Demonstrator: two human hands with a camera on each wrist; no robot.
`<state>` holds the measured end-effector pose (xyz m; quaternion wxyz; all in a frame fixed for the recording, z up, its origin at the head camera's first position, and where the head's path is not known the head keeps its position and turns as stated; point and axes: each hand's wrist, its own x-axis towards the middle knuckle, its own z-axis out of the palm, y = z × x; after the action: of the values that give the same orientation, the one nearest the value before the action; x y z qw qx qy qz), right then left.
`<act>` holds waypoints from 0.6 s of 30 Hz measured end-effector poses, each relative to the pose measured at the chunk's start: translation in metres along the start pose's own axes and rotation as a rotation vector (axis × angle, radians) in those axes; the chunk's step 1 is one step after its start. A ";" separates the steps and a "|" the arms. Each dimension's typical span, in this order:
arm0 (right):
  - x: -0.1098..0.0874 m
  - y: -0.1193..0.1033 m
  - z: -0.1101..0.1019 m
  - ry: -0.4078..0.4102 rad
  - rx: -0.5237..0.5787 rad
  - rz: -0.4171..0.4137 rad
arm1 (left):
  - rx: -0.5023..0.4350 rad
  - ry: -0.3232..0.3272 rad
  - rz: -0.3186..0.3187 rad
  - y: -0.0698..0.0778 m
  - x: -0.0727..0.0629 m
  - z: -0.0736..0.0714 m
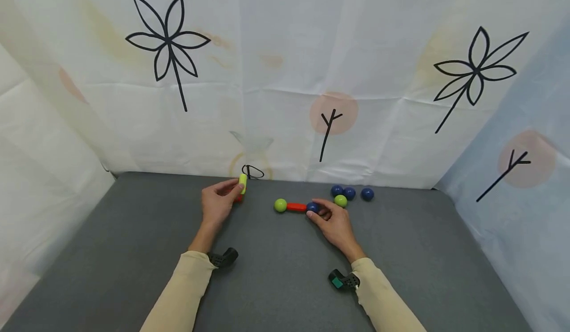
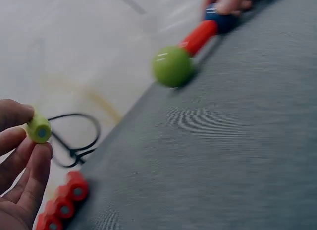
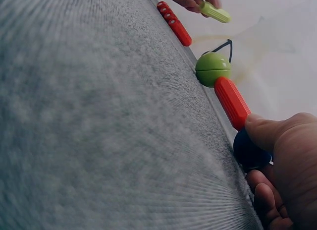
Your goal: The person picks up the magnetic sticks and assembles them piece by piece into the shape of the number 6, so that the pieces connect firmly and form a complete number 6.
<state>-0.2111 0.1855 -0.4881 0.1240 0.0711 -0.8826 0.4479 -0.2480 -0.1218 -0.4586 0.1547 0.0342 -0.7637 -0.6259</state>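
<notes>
My left hand (image 1: 218, 204) pinches a yellow-green magnetic rod (image 1: 242, 183) between thumb and fingertips, above several red rods (image 2: 64, 205) lying side by side; a round metal tip shows on the yellow-green one. To the right, my right hand (image 1: 335, 223) holds a dark blue ball (image 1: 312, 207) between thumb and fingers. This ball sits at one end of a red rod (image 1: 296, 207), and a green ball (image 1: 280, 205) sits at the other end, the three in a row. In the right wrist view the thumb lies over the joint of blue ball and red rod (image 3: 232, 102).
Beyond my right hand, near the table's back edge, lie three more blue balls (image 1: 367, 194) and another green ball (image 1: 340, 201). A white cloth wall (image 1: 285, 139) with drawn flowers rises behind the grey table (image 1: 276, 272). Black bands (image 1: 224, 258) circle both wrists.
</notes>
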 end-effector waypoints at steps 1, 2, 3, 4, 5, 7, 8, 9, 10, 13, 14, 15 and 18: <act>0.000 0.000 0.000 0.001 -0.002 0.001 | -0.001 -0.019 0.009 0.000 -0.002 0.003; 0.000 0.000 0.000 0.001 -0.004 0.003 | -0.006 -0.039 0.021 0.000 -0.005 0.005; 0.000 0.000 0.000 -0.001 -0.003 0.010 | -0.023 -0.061 0.031 0.000 -0.008 0.007; 0.000 0.000 0.000 -0.004 -0.003 0.014 | -0.041 -0.083 0.036 -0.001 -0.011 0.009; 0.000 0.000 0.000 -0.006 -0.003 0.017 | -0.055 -0.107 0.039 -0.002 -0.014 0.011; 0.000 0.000 0.000 -0.010 0.001 0.021 | -0.065 -0.149 0.031 -0.004 -0.021 0.015; 0.000 0.000 0.001 -0.010 0.004 0.022 | -0.071 -0.167 0.020 -0.004 -0.024 0.016; 0.000 0.001 0.001 -0.010 0.005 0.021 | -0.083 -0.184 0.005 -0.006 -0.027 0.018; 0.000 0.001 0.001 -0.009 0.007 0.019 | -0.085 -0.198 -0.012 -0.007 -0.030 0.020; 0.000 0.001 0.001 -0.008 0.006 0.017 | -0.093 -0.229 -0.059 -0.008 -0.039 0.024; 0.000 0.001 0.001 -0.007 0.005 0.016 | -0.094 -0.238 -0.069 -0.009 -0.041 0.026; 0.001 0.002 0.001 -0.007 0.003 0.015 | -0.099 -0.245 -0.075 -0.010 -0.042 0.028; 0.001 0.001 0.000 -0.003 0.000 0.010 | -0.077 -0.274 -0.071 -0.009 -0.046 0.032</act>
<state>-0.2123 0.1858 -0.4889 0.1202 0.0673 -0.8832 0.4482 -0.2142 -0.0827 -0.4820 0.0279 -0.0306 -0.7515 -0.6585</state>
